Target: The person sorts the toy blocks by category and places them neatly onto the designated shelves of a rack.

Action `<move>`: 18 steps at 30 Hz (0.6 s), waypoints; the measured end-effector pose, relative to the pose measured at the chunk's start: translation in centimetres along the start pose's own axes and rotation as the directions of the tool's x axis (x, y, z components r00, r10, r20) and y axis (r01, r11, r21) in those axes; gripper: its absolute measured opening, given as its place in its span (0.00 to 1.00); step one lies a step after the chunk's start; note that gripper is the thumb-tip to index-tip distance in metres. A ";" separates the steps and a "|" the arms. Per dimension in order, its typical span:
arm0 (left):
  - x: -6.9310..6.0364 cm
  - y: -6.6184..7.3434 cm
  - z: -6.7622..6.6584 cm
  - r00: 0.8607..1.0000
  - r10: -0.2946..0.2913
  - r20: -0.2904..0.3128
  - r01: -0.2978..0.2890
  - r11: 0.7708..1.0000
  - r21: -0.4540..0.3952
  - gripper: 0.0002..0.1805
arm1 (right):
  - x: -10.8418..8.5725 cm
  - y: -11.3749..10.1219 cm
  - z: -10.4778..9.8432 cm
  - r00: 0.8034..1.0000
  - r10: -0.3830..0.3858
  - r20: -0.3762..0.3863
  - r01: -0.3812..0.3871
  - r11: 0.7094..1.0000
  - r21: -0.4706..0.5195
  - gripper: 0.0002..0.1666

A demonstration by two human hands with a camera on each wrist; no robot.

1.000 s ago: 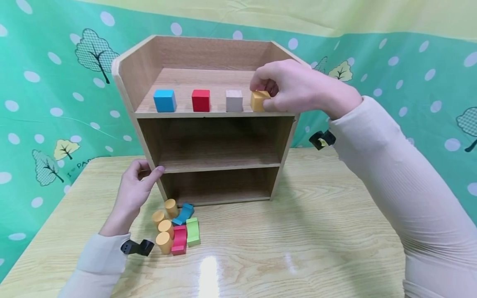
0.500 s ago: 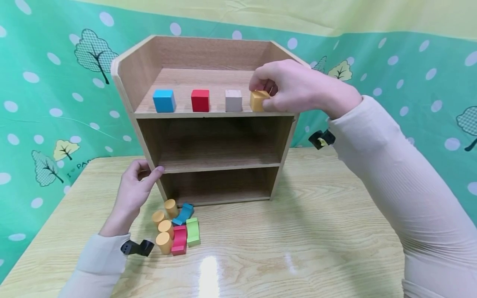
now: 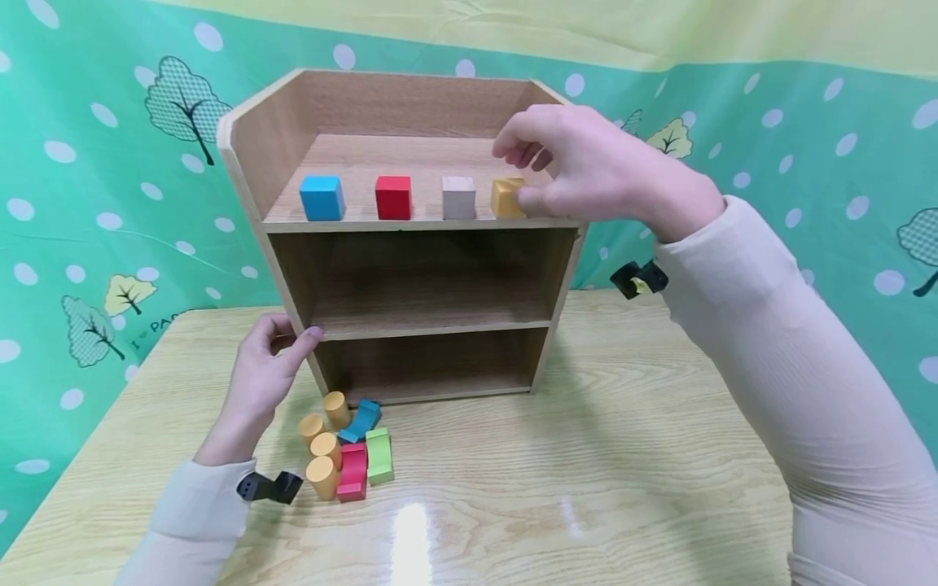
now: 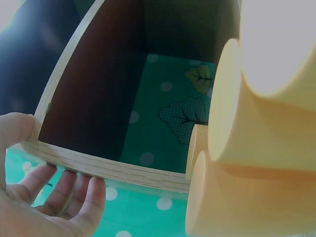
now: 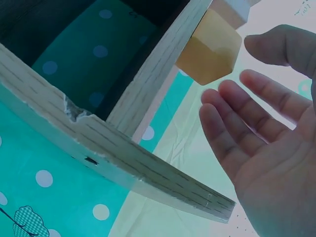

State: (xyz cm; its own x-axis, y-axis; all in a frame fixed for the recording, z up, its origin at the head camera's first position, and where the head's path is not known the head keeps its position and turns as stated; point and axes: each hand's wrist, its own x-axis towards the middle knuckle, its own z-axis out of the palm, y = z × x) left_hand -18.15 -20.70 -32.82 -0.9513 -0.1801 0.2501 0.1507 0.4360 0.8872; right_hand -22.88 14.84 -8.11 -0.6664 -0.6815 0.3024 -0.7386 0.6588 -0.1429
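Note:
On the front edge of the top shelf of a wooden rack [image 3: 440, 225] stand a blue cube [image 3: 322, 199], a red cube [image 3: 393, 198], a white cube [image 3: 458, 198] and a yellow cube [image 3: 507, 198]. Beside the yellow cube is my right hand [image 3: 586, 167], fingers spread; the right wrist view shows a gap between that hand [image 5: 266, 133] and the yellow cube [image 5: 211, 49]. My left hand [image 3: 267, 366] grips the rack's left side panel; in the left wrist view the thumb of this hand [image 4: 54, 202] lies on one side of the panel, fingers on the other.
Several yellow cylinders [image 3: 322, 477], a blue curved block [image 3: 361, 422], a red one [image 3: 352, 472] and a green one [image 3: 379, 456] lie on the table [image 3: 586, 488] before the rack's lower left corner. A patterned cloth [image 3: 769, 163] hangs behind.
My right hand has let go of the yellow cube, its fingers lifting and spreading slightly up and to the right. The left hand stays where it was.

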 end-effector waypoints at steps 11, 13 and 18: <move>0.0 0.0 0.1 1.000 0.001 -0.002 -0.001 1.000 0.000 0.26 | -1.2 -0.7 0.8 0.979 -0.135 -0.150 0.128 0.990 -0.053 0.21; 0.0 0.0 0.1 1.000 0.001 -0.002 -0.001 1.000 0.002 0.26 | -1.4 -0.8 1.0 0.971 -0.166 -0.174 0.158 0.986 -0.056 0.20; 0.0 -0.1 0.0 1.000 0.004 -0.003 -0.004 1.000 -0.001 0.26 | -2.1 -0.9 1.5 0.940 -0.246 -0.235 0.240 0.969 -0.055 0.18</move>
State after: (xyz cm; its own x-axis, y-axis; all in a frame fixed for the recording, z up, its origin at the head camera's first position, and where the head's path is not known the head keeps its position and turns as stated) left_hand -18.17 -20.71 -32.93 -0.9500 -0.1806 0.2547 0.1549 0.4356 0.8867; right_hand -20.98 15.22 -10.02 -0.4206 -0.7283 0.5410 -0.8703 0.4924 -0.0138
